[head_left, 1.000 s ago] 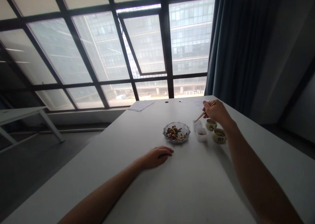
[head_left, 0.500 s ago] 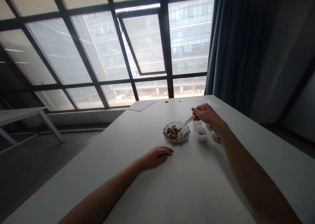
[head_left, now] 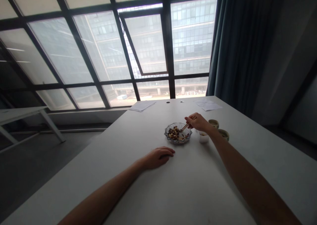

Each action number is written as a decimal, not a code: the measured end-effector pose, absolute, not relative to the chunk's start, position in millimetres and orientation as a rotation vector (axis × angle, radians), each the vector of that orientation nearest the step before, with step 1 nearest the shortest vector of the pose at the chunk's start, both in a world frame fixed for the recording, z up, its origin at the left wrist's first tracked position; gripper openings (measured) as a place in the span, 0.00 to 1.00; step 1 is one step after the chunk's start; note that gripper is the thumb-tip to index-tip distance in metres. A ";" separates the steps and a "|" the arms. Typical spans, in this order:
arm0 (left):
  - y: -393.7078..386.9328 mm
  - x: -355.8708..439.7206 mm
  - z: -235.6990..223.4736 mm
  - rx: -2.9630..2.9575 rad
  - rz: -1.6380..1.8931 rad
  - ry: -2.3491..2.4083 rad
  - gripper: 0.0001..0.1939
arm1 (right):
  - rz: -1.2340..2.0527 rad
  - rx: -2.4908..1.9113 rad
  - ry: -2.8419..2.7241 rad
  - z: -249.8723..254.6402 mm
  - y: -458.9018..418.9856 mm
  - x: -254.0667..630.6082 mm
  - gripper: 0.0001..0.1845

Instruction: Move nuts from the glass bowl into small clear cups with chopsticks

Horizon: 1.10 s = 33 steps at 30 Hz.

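My right hand [head_left: 196, 122] is closed around a pair of wooden chopsticks [head_left: 185, 127], whose tips reach down into a clear glass bowl [head_left: 169, 140]. Mixed nuts [head_left: 175, 132] lie in that bowl, mostly toward its left and front. Whether the tips pinch a nut is too small to tell. My left hand [head_left: 159, 156] rests on the tabletop in front of the bowl, its fingers stretched out and holding nothing. Under my right wrist stands a small white plastic cup [head_left: 203, 138], partly hidden. Two pale ceramic cups [head_left: 213, 123] sit just beyond my forearm, the nearer one partly covered.
The white table [head_left: 148, 192] runs toward a large window. Paper sheets [head_left: 142, 106] lie at its far left, with more papers [head_left: 208, 105] at the far right. A dark blue curtain [head_left: 230, 53] hangs at right. Another table [head_left: 24, 111] stands at left.
My right hand has moved left and down with the chopsticks, from above the white plastic cups to the glass bowl. My left hand stays in place.
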State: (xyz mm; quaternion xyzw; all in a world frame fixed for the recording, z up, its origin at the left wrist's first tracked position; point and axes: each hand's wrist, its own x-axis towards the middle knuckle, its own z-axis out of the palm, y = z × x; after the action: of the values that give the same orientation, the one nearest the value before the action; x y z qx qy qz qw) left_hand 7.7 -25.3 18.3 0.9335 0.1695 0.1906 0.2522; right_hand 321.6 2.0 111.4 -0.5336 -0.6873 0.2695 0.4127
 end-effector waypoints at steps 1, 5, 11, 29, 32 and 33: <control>-25.4 7.2 18.1 2.537 0.519 0.459 0.14 | 0.681 -1.342 -1.727 111.0 1.9 321.5 0.21; -26.7 5.1 18.4 2.531 0.520 0.454 0.15 | 0.613 -1.356 -1.713 113.0 -2.8 315.8 0.23; -27.7 3.8 19.2 2.533 0.524 0.461 0.14 | 0.551 -1.351 -1.626 116.3 -6.4 307.4 0.26; -26.4 4.1 16.3 2.517 0.543 0.461 0.14 | 0.729 -1.336 -1.689 130.9 -14.2 318.1 0.21; -26.4 4.5 16.4 2.520 0.540 0.460 0.14 | 0.741 -1.344 -1.665 119.4 -3.6 320.9 0.23; -26.6 4.6 16.9 2.522 0.536 0.458 0.14 | 0.745 -1.348 -1.661 116.6 -0.7 321.8 0.23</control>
State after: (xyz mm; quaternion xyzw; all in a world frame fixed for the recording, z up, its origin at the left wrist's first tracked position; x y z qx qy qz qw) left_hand 4.6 -26.6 16.9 0.9303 0.1691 0.1979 0.2584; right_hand 321.8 -0.7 116.6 -0.5387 -0.6641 0.2980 0.4242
